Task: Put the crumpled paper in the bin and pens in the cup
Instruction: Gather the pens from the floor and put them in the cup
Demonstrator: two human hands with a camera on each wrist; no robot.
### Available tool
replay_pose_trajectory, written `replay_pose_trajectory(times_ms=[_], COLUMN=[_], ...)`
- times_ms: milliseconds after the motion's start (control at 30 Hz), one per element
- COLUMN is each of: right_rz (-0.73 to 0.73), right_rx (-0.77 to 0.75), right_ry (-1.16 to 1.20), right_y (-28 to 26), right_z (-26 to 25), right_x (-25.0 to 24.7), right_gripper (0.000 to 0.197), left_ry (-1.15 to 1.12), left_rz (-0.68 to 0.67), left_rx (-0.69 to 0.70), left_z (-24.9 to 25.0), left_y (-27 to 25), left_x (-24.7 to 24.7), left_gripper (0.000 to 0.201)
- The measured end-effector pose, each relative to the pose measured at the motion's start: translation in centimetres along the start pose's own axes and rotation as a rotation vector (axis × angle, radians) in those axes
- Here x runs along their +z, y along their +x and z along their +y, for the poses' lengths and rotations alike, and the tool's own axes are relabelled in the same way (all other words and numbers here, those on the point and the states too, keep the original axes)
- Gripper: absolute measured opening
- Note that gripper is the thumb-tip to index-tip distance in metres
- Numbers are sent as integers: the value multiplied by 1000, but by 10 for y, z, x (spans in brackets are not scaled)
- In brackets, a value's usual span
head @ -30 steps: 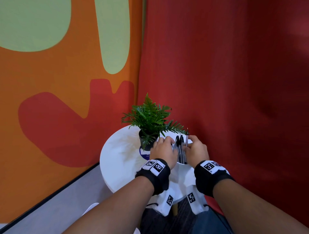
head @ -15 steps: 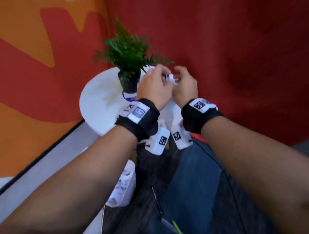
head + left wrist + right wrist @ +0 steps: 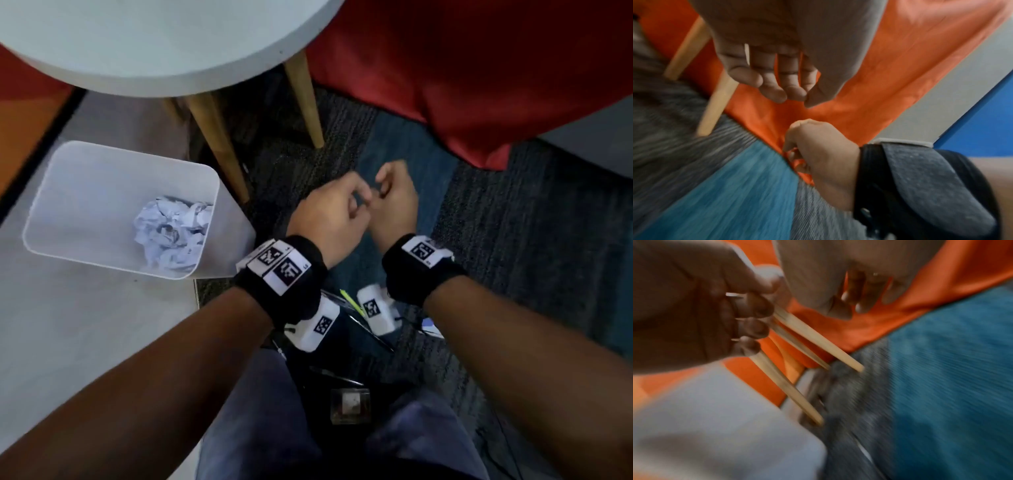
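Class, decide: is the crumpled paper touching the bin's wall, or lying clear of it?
Touching. In the head view the crumpled paper presses against the right-hand wall of the bin, with no gap showing.

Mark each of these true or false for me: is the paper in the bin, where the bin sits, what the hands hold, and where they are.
1. Crumpled paper lies inside the white bin. True.
2. The bin stands on the round table. False: it stands on the floor, beside the table's wooden legs.
3. The left hand grips a pen. False: its fingers are loosely curled and nothing shows in them.
4. The right hand holds nothing that can be seen. True.
5. Both hands are above the tabletop. False: they hang close together over the carpet, below the table's edge.
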State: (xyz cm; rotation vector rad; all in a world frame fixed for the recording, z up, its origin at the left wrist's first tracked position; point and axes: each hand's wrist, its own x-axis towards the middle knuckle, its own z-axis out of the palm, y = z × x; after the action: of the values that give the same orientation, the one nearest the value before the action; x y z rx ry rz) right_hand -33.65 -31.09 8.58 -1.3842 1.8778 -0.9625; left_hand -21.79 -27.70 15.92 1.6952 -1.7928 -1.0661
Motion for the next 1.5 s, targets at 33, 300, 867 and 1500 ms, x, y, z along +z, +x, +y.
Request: replay_pose_trajectory(times_ms=[33,300,867,1500], right_rz=[-76,-774,-890,-803], right_rx=[10,370,182,334], right_ry=[-53,-570,-886,-767], right_y=[-14,-100,-149,-132], right_z=[26,168,213,214], right_x=[3,8,-5,25], right_gripper=[29,11,34,34], left_ry=[34,214,670,717], left_rz=[-61,-421,-681,-804], left_rx=[-41,-304,-74,-193], left_z=[-15,-117,-183,-187], left_y=[-5,-38,-46,-40], left_x=[15,107,173,140], left_gripper=[10,6,27,25])
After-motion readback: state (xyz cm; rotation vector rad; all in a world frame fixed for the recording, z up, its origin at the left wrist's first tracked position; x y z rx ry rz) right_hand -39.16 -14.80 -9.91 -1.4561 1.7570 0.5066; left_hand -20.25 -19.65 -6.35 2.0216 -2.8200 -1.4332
